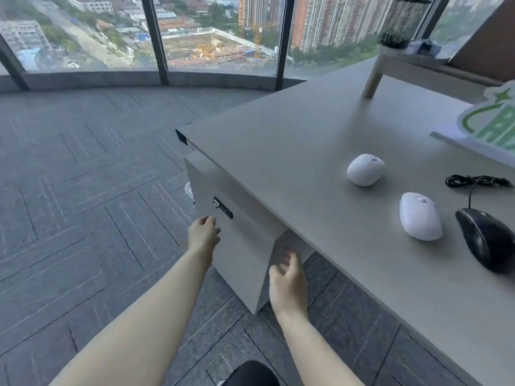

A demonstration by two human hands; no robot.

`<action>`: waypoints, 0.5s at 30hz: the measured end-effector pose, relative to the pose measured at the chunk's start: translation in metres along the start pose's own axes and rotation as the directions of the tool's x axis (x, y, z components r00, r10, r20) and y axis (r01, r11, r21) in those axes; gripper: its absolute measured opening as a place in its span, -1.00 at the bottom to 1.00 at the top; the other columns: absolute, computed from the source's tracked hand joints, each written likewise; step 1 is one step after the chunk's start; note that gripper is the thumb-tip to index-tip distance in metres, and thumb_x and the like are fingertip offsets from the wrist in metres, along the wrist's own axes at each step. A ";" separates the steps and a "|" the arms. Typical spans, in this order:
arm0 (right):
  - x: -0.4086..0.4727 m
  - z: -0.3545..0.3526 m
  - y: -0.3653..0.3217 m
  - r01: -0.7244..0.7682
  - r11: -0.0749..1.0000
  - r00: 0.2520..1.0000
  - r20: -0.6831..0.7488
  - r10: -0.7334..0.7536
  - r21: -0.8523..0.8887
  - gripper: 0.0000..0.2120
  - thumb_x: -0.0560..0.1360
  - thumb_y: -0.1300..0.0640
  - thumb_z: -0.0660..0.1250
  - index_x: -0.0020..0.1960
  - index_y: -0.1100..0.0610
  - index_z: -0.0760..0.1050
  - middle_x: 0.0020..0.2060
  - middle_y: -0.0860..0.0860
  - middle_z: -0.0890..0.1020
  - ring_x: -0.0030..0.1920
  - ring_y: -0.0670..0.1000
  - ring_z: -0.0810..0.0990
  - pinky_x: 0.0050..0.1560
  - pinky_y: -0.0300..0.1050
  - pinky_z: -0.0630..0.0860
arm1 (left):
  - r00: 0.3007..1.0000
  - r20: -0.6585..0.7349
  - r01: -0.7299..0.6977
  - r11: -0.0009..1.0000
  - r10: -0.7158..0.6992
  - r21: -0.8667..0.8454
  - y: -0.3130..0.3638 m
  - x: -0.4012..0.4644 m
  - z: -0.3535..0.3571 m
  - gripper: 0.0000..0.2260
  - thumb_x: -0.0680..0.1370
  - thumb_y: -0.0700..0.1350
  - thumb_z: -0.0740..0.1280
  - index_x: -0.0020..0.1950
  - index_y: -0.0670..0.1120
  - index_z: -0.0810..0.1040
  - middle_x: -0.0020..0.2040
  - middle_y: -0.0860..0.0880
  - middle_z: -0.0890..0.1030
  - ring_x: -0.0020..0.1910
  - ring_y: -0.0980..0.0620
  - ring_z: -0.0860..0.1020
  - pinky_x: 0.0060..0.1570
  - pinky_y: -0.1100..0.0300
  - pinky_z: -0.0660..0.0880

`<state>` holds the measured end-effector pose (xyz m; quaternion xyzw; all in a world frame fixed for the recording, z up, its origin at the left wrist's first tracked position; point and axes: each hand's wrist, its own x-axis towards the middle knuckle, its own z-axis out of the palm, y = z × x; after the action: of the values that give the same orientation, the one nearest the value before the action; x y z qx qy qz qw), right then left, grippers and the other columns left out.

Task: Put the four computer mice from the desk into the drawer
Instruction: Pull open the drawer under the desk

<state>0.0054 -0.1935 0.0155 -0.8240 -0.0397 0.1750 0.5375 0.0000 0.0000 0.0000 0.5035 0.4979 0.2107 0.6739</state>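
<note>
Head view, frame right: white mouse (365,169), smooth light shell, grip across sides; both hands empty, fingers loosely apart

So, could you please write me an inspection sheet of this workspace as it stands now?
Surface: grey desk, mostly bare, seen at an angle.
Job's things: three mice visible on the desk: round white mouse, flat white mouse, black wired mouse; no fourth seen. The drawer under the desk looks pulled out a little; its inside is not visible.
Clutter: green-and-white sign, small raised shelf with a mesh pen holder.
Hands: left hand and right hand at the drawer front, both empty.
Cables: the black mouse's cord, bundled on the desk.
Surroundings: carpet floor, floor-to-ceiling windows over a city.
</note>
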 end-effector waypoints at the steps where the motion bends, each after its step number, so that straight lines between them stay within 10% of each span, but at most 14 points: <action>1: 0.003 0.002 -0.001 0.011 1.000 1.000 0.000 -0.011 0.005 -0.58 0.54 0.23 0.18 0.40 0.06 0.35 0.28 0.01 0.51 0.22 0.01 0.51 0.13 -0.10 0.47 | 1.000 0.000 0.007 1.000 -0.007 -0.017 0.002 0.006 0.004 -0.88 0.58 -0.15 0.16 0.00 -0.10 0.48 -0.09 -0.08 0.48 -0.03 -0.09 0.51 -0.07 0.05 0.49; 15: 0.016 0.008 0.001 0.067 0.995 0.995 -0.066 -0.071 -0.071 -0.80 0.48 0.24 0.24 -0.01 0.00 0.54 -0.05 -0.06 0.68 -0.06 -0.09 0.63 -0.08 -0.14 0.57 | 0.992 -0.088 0.084 0.994 -0.089 -0.066 0.005 0.070 0.031 -0.79 0.57 -0.11 0.20 0.07 -0.24 0.47 0.08 -0.21 0.49 0.07 -0.17 0.52 -0.32 -0.03 0.59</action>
<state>0.0171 -0.1825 0.0081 -0.8456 -0.0557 0.1265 0.5157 0.0574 0.0427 -0.0282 0.4504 0.5426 0.2192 0.6744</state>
